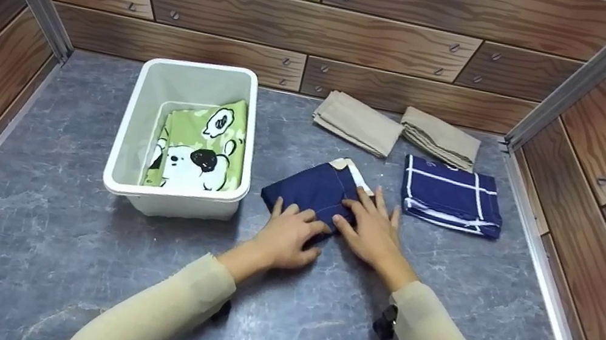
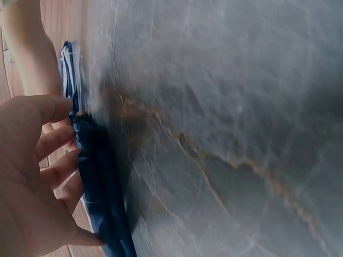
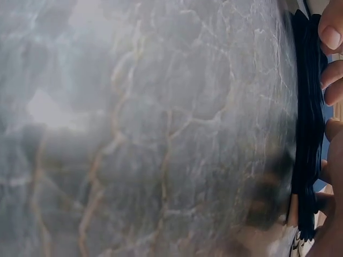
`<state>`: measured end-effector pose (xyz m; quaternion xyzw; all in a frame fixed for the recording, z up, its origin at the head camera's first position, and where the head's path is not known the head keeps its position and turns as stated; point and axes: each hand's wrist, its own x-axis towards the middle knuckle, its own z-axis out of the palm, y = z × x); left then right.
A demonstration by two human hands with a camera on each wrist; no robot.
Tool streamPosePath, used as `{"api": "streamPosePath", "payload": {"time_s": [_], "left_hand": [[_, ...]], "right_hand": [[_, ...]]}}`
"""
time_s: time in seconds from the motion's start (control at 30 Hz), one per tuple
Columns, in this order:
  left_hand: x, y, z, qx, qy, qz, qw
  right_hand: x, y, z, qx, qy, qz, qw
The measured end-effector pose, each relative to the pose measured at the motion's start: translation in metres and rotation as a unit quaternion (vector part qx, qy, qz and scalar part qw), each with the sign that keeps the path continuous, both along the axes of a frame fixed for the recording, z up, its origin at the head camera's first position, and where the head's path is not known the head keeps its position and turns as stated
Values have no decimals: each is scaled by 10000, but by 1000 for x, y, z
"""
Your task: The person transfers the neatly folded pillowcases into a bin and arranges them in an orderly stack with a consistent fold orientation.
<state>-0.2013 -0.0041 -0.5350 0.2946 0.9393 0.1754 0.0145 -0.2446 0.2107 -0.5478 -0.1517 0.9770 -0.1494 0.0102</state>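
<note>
A folded navy cloth (image 1: 309, 189) with a white and cream patch at its far corner lies on the grey marbled surface. My left hand (image 1: 288, 238) rests on its near left edge, fingers spread over the fabric. On the near right side, my right hand (image 1: 373, 228) lies with extended fingers across the cloth and its white part. The left wrist view has the cloth's thick folded edge (image 2: 104, 187) beside the left fingers (image 2: 61, 168). In the right wrist view, stacked dark layers (image 3: 310, 107) show under the right fingertips (image 3: 330, 37).
Left of the cloth stands a white plastic bin (image 1: 126, 122) holding a green cloth (image 1: 196, 127) with a cartoon dog print. Two folded beige cloths (image 1: 357, 122) lie at the back right, near a folded blue cloth with white lines (image 1: 446, 194). Wood-patterned walls (image 1: 231, 10) enclose the surface.
</note>
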Motion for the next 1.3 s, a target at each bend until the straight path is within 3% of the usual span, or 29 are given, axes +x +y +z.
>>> {"api": "streamPosePath", "payload": {"time_s": [0.37, 0.53, 0.67, 0.77, 0.87, 1.03, 1.3], "left_hand": [[17, 15, 0, 31, -188, -386, 9991], [5, 3, 5, 217, -90, -282, 9993], [-9, -12, 3, 382, 349, 41, 9987], [-15, -22, -1, 46, 699, 213, 9973], [-15, -26, -8, -484, 800, 254, 9953], [-10, -23, -14, -987, 651, 233, 9927], [4, -8, -11, -1659, 526, 310, 9843]], "right_hand": [[-2, 3, -2, 152, 42, -72, 9998], [2, 3, -5, -27, 267, -75, 9996], [11, 0, -6, -219, 552, 42, 9982], [17, -6, -3, -293, 560, 302, 9975], [20, -12, -1, -305, 393, 608, 9969], [19, -12, -3, -203, 103, 747, 9969], [8, -8, -2, 18, -190, 732, 9971]]}}
